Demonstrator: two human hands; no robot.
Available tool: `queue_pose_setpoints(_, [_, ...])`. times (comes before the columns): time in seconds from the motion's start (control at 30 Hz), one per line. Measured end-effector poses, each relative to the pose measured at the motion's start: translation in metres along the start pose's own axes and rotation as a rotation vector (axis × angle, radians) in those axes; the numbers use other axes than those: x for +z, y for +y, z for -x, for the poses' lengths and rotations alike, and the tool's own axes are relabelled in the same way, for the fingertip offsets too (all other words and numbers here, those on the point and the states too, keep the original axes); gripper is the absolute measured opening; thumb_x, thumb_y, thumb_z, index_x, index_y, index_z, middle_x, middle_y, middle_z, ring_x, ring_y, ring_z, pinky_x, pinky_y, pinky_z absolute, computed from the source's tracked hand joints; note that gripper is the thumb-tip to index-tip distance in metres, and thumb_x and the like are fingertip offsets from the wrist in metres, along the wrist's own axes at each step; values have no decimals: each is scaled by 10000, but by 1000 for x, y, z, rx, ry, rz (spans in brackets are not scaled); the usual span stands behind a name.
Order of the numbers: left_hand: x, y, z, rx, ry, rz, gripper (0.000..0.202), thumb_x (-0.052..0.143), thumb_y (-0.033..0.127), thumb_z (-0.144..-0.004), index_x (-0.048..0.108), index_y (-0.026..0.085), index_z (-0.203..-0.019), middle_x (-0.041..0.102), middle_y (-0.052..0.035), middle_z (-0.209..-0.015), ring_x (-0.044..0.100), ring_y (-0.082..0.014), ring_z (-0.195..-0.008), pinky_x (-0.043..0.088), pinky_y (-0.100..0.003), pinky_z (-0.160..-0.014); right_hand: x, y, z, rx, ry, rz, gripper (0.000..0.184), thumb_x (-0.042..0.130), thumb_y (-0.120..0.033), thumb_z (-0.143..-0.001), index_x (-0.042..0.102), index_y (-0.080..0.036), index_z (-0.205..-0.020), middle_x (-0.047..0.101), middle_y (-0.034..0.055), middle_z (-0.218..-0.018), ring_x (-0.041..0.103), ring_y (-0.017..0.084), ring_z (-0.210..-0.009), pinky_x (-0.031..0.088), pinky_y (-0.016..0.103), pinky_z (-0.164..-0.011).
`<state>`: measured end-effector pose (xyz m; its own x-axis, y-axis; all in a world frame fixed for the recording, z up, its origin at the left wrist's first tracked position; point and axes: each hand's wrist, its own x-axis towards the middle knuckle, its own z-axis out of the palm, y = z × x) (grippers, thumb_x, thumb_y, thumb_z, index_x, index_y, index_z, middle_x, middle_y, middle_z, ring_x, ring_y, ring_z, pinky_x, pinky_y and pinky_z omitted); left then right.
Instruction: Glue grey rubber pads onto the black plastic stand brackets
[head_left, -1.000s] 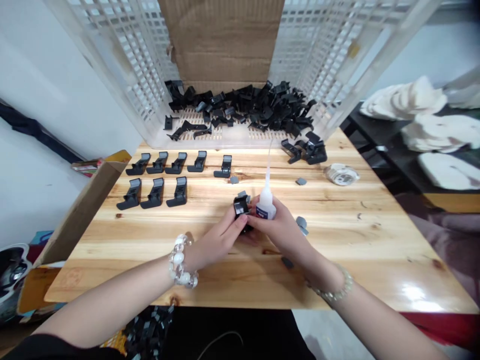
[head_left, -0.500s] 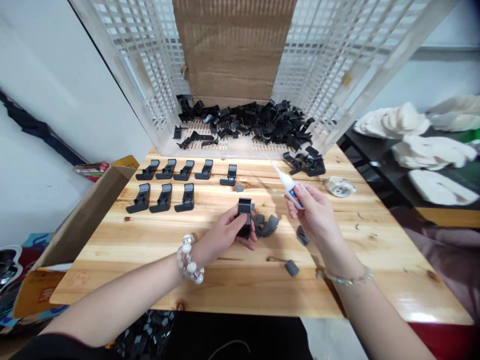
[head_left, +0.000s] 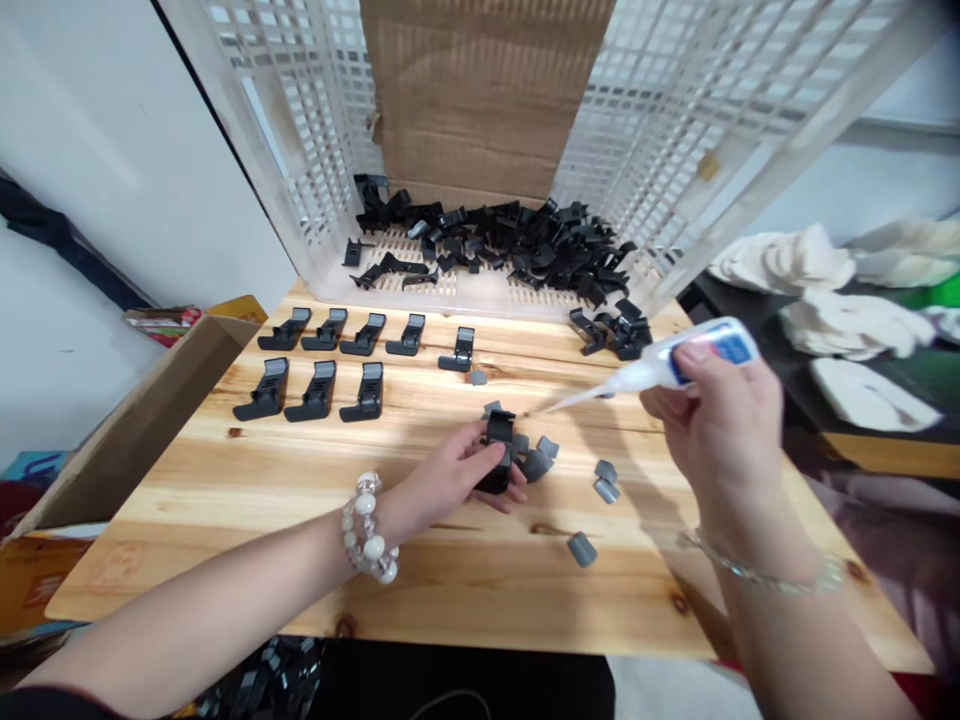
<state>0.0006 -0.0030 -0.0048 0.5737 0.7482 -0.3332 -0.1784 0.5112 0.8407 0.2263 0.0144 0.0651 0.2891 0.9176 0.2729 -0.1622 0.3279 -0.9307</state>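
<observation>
My left hand is closed round a small black plastic bracket and holds it just above the wooden table. My right hand is raised to the right and grips a white glue bottle with a blue label. The bottle lies nearly level, and its long thin nozzle points left and down toward the bracket. Several small grey pads lie scattered on the table beside the bracket.
Two rows of black brackets stand at the table's left. A white lattice crate tipped on its side holds a heap of black parts. A small pile of parts lies by its right corner. A cardboard box stands at left.
My right hand has lifted the glue bottle up and to the right, and the bottle has turned from upright to nearly level. My left hand stays on the bracket.
</observation>
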Motion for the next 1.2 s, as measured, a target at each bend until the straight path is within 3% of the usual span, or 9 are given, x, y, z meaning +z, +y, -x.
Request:
queue_pose_setpoints(0.27, [-5, -3, -1, -67, -89, -74, 319, 630, 397, -876, 494, 156, -1034, 684, -67, -821, 704, -186, -739, 568, -302, -626, 2, 23, 12, -26, 49, -10, 247, 750, -168, -695, 517, -199, -617, 421, -59, -491, 297, 64, -389, 177, 231, -371])
queue_pose_setpoints(0.53, [-6, 3, 1, -71, -140, -135, 242, 573, 393, -914, 505, 176, -996, 695, -62, -850, 690, -154, -717, 555, -271, -631, -2, 25, 12, 37, 105, 48, 218, 743, -188, -684, 529, -215, -656, 493, -48, -548, 382, 84, -418, 263, 220, -366])
queue_pose_setpoints(0.83, [-9, 1, 1, -69, -168, -163, 232, 537, 395, -930, 487, 193, -1034, 680, -63, -878, 695, -190, -799, 566, -321, -673, -2, 25, 13, -7, 71, 85, 230, 732, -198, -704, 510, -225, -649, 442, -52, -532, 331, 79, -408, 237, 223, -357])
queue_pose_setpoints(1.03, [-7, 6, 3, -94, -175, -191, 172, 492, 343, -957, 481, 181, -1015, 682, -62, -873, 677, -136, -712, 550, -272, -650, -2, 28, 13, 13, 94, 73, 216, 717, -174, -703, 510, -212, -653, 466, -50, -542, 354, 71, -419, 257, 211, -371])
queue_pose_setpoints(1.2, [-7, 5, 3, -96, -172, -188, 205, 521, 372, -942, 487, 186, -1021, 686, -64, -873, 685, -153, -727, 559, -293, -662, -2, 29, 13, -15, 70, 51, 237, 724, -163, -699, 497, -204, -641, 462, -55, -529, 344, 68, -402, 237, 205, -355])
